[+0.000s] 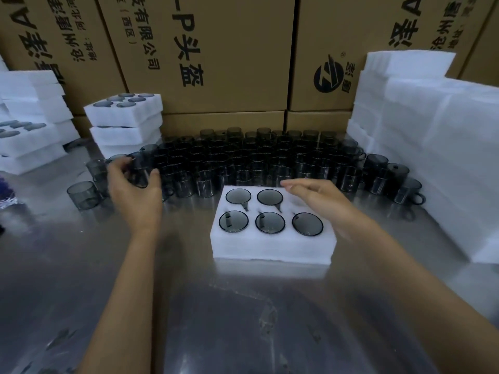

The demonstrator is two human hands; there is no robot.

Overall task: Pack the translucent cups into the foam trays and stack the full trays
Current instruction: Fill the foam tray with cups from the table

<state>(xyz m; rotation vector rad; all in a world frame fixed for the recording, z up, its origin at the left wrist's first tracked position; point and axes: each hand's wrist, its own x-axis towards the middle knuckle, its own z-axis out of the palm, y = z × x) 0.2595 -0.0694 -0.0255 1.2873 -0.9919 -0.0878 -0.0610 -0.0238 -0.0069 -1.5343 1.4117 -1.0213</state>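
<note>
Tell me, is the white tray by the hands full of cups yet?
Not yet. The foam tray shows five cups in its holes; the sixth, back-right hole sits under the right hand, and no cup shows there.

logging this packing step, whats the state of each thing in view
foam tray: flat on the table, five cups seated, back right slot hidden by the hand
left hand: fingers curled round a loose cup
right hand: open, holds nothing, over the tray's back right
loose cups: upright, crowded behind the tray
packed trays: stacked at back left
</note>
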